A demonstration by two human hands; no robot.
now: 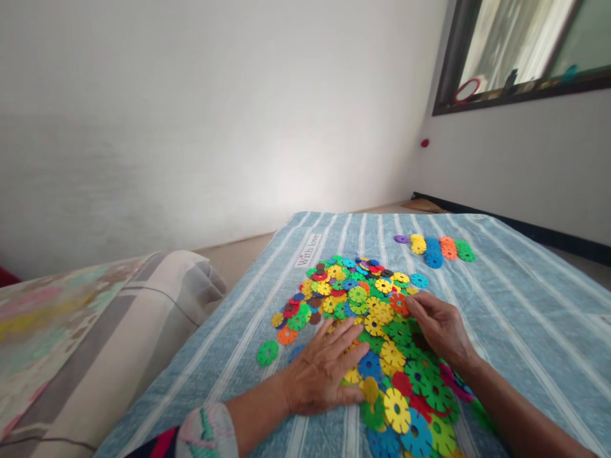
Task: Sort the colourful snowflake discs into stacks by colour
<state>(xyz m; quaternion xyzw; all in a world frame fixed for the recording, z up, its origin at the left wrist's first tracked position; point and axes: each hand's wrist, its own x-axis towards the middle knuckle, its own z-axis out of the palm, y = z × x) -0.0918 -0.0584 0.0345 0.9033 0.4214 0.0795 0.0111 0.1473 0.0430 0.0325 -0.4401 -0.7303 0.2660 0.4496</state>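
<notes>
On the striped cloth [229, 356], a big mixed pile of notched plastic discs [382, 313] spreads from the near edge up to the middle, and it holds many colours lying one over another. Nearer to the far edge, toward the far right corner, five small groups lie apart from it, each of one colour: a purple group [401, 239], which seems to be only one disc, then a yellow group [417, 244], a blue group [433, 253], an orange group [448, 248] and a green group [464, 250]. So, as I judge it, only a small part is separated by colour, and by far the larger part is left mixed. For red, brown and black discs, which are visible in the pile, I see no separate group. The left hand [327, 369] lies palm down with spread fingers over the left side of the pile, and it does not seem to grip anything. The right hand [442, 327] is at the right side of the pile, its thumb and fingers brought together, and it appears to pinch an orange disc [396, 309]. One loose green disc [262, 353] rests beside the pile, on the side of the cloth's left edge.
</notes>
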